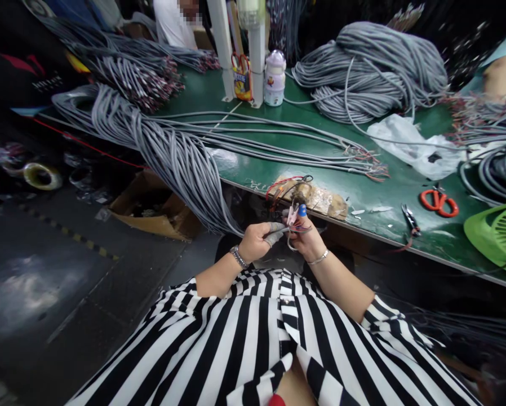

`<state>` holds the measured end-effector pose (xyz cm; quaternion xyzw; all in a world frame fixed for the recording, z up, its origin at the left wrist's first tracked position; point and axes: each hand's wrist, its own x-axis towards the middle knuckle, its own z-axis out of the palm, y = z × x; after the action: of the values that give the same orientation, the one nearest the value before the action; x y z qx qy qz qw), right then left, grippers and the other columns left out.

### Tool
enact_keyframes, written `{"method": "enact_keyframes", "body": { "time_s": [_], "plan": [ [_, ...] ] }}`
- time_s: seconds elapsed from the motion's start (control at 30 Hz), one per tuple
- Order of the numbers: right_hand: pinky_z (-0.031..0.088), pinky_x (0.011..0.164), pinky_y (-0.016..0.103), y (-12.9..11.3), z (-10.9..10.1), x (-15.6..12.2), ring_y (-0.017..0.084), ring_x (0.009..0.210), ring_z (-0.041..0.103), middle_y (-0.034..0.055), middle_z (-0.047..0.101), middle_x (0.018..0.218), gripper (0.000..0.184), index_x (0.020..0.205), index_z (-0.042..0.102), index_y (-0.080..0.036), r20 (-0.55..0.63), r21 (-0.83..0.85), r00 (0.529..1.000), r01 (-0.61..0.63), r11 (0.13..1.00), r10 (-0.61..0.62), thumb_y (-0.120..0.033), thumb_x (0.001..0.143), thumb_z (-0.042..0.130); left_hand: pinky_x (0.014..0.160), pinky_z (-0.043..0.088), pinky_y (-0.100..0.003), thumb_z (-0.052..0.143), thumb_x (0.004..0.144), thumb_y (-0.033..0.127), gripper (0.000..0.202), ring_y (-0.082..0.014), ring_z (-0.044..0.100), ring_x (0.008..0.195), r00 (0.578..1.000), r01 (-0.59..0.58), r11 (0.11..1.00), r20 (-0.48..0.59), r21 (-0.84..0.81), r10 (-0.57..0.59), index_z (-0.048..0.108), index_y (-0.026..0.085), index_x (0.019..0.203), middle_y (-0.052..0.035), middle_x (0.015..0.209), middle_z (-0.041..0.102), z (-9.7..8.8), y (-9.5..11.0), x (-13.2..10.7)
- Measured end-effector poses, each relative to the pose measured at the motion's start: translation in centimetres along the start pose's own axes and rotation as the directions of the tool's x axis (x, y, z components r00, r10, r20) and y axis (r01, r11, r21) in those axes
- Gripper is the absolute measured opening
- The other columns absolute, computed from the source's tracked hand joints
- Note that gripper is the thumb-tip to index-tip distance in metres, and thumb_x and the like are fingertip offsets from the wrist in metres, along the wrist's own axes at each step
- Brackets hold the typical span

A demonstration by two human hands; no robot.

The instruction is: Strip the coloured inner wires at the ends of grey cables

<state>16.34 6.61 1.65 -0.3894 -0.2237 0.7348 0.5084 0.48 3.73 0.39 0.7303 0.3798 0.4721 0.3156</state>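
My left hand (pixel 259 241) is closed around the end of a grey cable (pixel 278 229), just below the green table's front edge (pixel 375 228). My right hand (pixel 306 234) pinches the thin coloured wires (pixel 297 224) that stick out of that cable end; its fingertips wear blue and pink covers. Both hands touch each other over my striped lap. A thick bundle of grey cables (pixel 172 158) hangs off the table to the left of my hands.
On the table lie a big coil of grey cable (pixel 375 67), red-handled scissors (pixel 439 202), small cutters (pixel 410 219), a white plastic bag (pixel 413 144), a green fan (pixel 498 234) and a white bottle (pixel 275 79). A cardboard box (pixel 151 208) sits on the floor. Other people work at the far side and right.
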Motion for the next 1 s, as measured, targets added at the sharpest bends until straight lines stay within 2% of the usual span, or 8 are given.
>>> {"method": "enact_keyframes", "body": {
  "time_s": [0.23, 0.5, 0.6, 0.7, 0.77, 0.83, 0.9, 1.0],
  "plan": [
    [0.019, 0.033, 0.015, 0.3, -1.5, -0.2, 0.003, 0.038, 0.029, -0.003, 0.06, 0.062, 0.061, 0.074, 0.055, -0.019, 0.087, 0.086, 0.995, -0.057, 0.995, 0.05, -0.077, 0.063, 0.068, 0.074, 0.062, -0.027, 0.066, 0.086, 0.026, 0.022, -0.0176, 0.075, 0.078, 0.998, -0.054, 0.996, 0.02, 0.077, 0.053, 0.075, 0.014, 0.101, -0.0098, 0.09, 0.078, -1.6, 1.4, -2.7],
    [0.01, 0.032, 0.014, 0.4, -2.9, -1.1, 0.002, 0.04, 0.023, -0.0028, 0.058, 0.064, 0.053, 0.076, 0.057, -0.018, 0.109, 0.02, 0.987, -0.125, 0.992, 0.122, -0.068, 0.068, 0.072, 0.074, 0.06, -0.027, 0.065, 0.087, 0.023, 0.02, -0.0162, 0.074, 0.077, 0.991, -0.118, 0.969, -0.042, 0.215, 0.13, 0.074, 0.016, 0.103, -0.0089, 0.087, 0.077, -3.5, 1.7, -6.9],
    [0.011, 0.034, 0.014, 0.8, -3.3, -2.1, 0.002, 0.04, 0.021, -0.0034, 0.053, 0.058, 0.048, 0.071, 0.058, -0.016, 0.123, -0.08, 0.99, -0.067, 0.995, 0.076, -0.061, 0.069, 0.075, 0.073, 0.06, -0.026, 0.065, 0.087, 0.025, 0.021, -0.0156, 0.073, 0.078, 0.987, -0.075, 0.959, -0.118, 0.273, 0.11, 0.072, 0.017, 0.105, -0.008, 0.089, 0.077, -3.8, 1.4, -7.2],
    [0.015, 0.035, 0.016, 1.0, -3.7, -3.7, 0.003, 0.04, 0.024, -0.0029, 0.051, 0.054, 0.042, 0.066, 0.06, -0.017, 0.074, -0.254, 0.991, 0.126, 0.959, -0.111, -0.055, 0.072, 0.075, 0.07, 0.058, -0.024, 0.066, 0.086, 0.026, 0.019, -0.0142, 0.071, 0.078, 0.979, -0.124, 0.924, -0.105, 0.362, 0.172, 0.071, 0.017, 0.103, -0.0067, 0.089, 0.075, -4.1, 1.3, -6.6],
    [0.027, 0.04, 0.019, 0.6, -3.7, -5.0, 0.006, 0.046, 0.036, -0.0002, 0.057, 0.06, 0.034, 0.071, 0.064, -0.018, 0.091, -0.398, 0.949, 0.312, 0.863, -0.301, -0.051, 0.078, 0.071, 0.07, 0.057, -0.024, 0.066, 0.086, 0.025, 0.017, -0.0141, 0.07, 0.078, 0.967, -0.214, 0.876, -0.031, 0.432, 0.251, 0.071, 0.017, 0.1, -0.0065, 0.088, 0.074, -4.3, 1.5, -5.8],
    [0.043, 0.053, 0.024, -0.3, -3.5, -6.2, 0.012, 0.061, 0.052, 0.0031, 0.064, 0.076, 0.024, 0.086, 0.07, -0.021, 0.204, -0.534, 0.872, 0.48, 0.696, -0.444, -0.044, 0.082, 0.069, 0.071, 0.056, -0.025, 0.064, 0.086, 0.024, 0.017, -0.015, 0.068, 0.079, 0.947, -0.301, 0.824, 0.052, 0.481, 0.316, 0.071, 0.017, 0.1, -0.0073, 0.089, 0.073, -4.3, 1.9, -4.9],
    [0.05, 0.07, 0.031, -1.2, -3.1, -7.0, 0.018, 0.08, 0.059, 0.0053, 0.067, 0.092, 0.024, 0.101, 0.071, -0.024, 0.356, -0.643, 0.803, 0.581, 0.498, -0.477, -0.037, 0.081, 0.071, 0.071, 0.055, -0.026, 0.062, 0.087, 0.024, 0.017, -0.0156, 0.067, 0.079, 0.928, -0.366, 0.783, 0.129, 0.503, 0.351, 0.071, 0.017, 0.1, -0.0076, 0.089, 0.072, -4.0, 2.4, -4.1],
    [0.05, 0.076, 0.033, -2.0, -2.8, -7.6, 0.02, 0.084, 0.062, 0.0061, 0.067, 0.093, 0.018, 0.099, 0.072, -0.023, 0.508, -0.746, 0.765, 0.621, 0.242, -0.396, -0.028, 0.083, 0.068, 0.072, 0.054, -0.026, 0.06, 0.086, 0.021, 0.015, -0.0156, 0.065, 0.079, 0.903, -0.428, 0.749, 0.204, 0.506, 0.379, 0.07, 0.017, 0.096, -0.0068, 0.088, 0.071, -3.5, 3.0, -3.3]
  ]
}}
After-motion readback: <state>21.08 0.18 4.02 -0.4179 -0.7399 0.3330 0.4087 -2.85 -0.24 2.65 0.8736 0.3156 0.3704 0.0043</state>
